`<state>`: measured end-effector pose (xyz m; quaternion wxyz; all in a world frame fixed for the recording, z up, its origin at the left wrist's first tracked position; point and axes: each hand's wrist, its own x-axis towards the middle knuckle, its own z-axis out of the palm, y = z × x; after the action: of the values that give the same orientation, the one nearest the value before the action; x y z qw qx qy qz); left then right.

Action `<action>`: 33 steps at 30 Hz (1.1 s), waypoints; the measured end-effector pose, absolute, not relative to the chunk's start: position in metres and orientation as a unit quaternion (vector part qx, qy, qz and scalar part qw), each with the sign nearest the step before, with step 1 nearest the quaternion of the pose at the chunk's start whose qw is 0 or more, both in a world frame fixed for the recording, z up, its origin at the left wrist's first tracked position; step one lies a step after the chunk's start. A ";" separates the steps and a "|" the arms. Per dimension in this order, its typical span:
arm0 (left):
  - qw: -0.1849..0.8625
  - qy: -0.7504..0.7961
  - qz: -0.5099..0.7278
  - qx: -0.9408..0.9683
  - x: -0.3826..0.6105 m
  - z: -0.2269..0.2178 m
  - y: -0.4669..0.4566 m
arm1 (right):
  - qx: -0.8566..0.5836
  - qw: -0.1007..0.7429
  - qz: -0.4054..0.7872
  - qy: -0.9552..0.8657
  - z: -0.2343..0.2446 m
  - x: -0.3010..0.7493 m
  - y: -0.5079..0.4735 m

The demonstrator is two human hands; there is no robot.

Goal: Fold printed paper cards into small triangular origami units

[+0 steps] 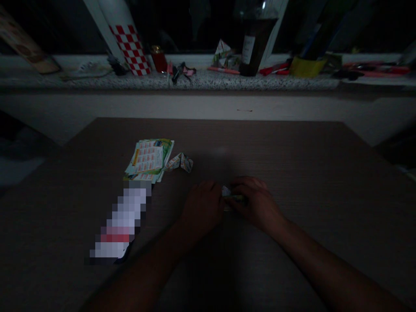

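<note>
Near the middle of the dark table, a small piece of folded paper (226, 191) is held between my two hands, mostly hidden by the fingers. My left hand (205, 200) is closed on its left side. On the other side, my right hand (255, 196) has its fingers curled and pinched on the paper. To the left lies a stack of printed paper slips (147, 158). A folded paper shape (181, 162) with printed sides rests against the stack's right edge.
A phone (125, 216) with a lit, blurred-out screen lies below the stack on the table (292, 147). Along the speckled windowsill (201, 80) stand a red-and-white checkered cylinder (131, 50), a small red container (158, 59), a dark bottle (255, 45), a yellow holder (307, 66) and pens.
</note>
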<state>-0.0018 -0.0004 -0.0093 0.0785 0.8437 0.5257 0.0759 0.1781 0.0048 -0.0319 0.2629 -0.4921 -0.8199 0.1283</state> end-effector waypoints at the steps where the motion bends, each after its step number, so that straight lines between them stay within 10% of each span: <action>1: 0.078 0.526 0.077 0.843 -0.002 -0.010 0.000 | -0.492 0.262 0.132 -0.820 -0.032 0.178 0.005; 33: 0.090 0.608 0.031 0.788 0.012 0.005 0.007 | -0.472 0.288 0.177 -0.814 -0.039 0.215 0.014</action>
<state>0.0119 0.0069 0.0050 0.0901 0.7882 0.6080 0.0310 0.2148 0.0137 -0.0388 0.2879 -0.4724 -0.8140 0.1770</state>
